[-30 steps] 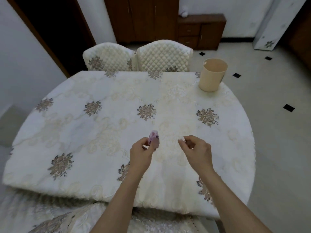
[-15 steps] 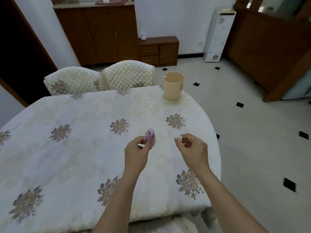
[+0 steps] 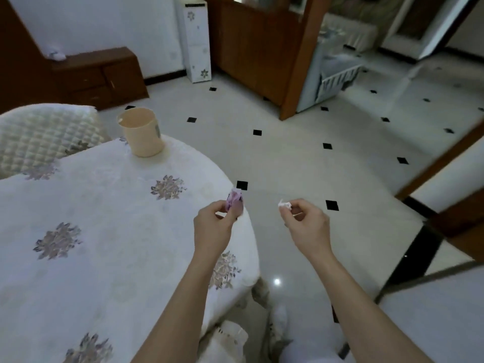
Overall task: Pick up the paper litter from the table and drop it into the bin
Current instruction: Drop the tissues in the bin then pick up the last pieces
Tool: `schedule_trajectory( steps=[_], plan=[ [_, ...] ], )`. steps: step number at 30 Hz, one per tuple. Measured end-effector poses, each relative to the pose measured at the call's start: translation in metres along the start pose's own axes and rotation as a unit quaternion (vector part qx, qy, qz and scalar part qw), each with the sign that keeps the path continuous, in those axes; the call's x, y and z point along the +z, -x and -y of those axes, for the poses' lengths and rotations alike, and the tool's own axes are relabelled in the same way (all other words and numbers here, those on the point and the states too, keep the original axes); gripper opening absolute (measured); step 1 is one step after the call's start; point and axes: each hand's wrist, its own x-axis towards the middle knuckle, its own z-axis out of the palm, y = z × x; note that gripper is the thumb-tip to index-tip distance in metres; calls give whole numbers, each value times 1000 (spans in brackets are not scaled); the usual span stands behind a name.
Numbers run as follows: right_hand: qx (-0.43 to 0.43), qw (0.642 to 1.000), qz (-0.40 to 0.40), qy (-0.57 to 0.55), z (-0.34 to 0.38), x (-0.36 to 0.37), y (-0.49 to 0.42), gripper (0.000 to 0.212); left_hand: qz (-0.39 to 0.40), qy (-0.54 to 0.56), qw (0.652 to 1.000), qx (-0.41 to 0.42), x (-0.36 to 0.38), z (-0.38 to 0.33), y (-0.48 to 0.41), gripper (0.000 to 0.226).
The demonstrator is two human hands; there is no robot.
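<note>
Your left hand point(image 3: 213, 226) is pinched closed on a crumpled purple scrap point(image 3: 234, 200) of paper, held between thumb and forefinger just over the right edge of the bench point(image 3: 104, 231), at the centre of the frame. Your right hand point(image 3: 305, 222) is closed the same way on a small white scrap point(image 3: 285, 204), out over the tiled floor point(image 3: 288, 158) to the right of centre.

Both scraps look feather-light, soft and already crushed, so they will likely give under any grip and weigh next to nothing. A fingertip pinch on the bulk of each wad, as you have now, should serve; a hold on a loose corner could tear or slip.

The purple scrap stands roughly upright out of your fingers, its long axis running up the frame and tipped a little right. The white scrap is too small and bunched to show a clear axis; a wisp of it pokes toward the upper left.

The beige bin point(image 3: 141, 132) stands upright, mouth open upward, on the bench in the upper left, well apart from both hands.
</note>
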Motion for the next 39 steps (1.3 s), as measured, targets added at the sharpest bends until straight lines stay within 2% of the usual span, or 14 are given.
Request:
schedule_trajectory(
  steps=[5,12,20,25,39],
  plan=[
    [22,999,-21,-13,-20,-13,-20,15,23,-13,1000,10,31,-8,-21,33],
    [53,998,7,-29,-58,-15,-77,21,8,-33,999,-12,81,-10,-62,27],
    [53,996,53,-44,-109,-28,-211,20,-51,-52,996,-40,180,-36,-147,23],
    [33,994,92,-40,-120,-43,-305,17,-95,-66,993,-40,231,-60,-197,29],
    [-16,981,187,-50,-106,13,-436,17,-193,-41,978,-65,249,-66,-305,23]
  ],
)
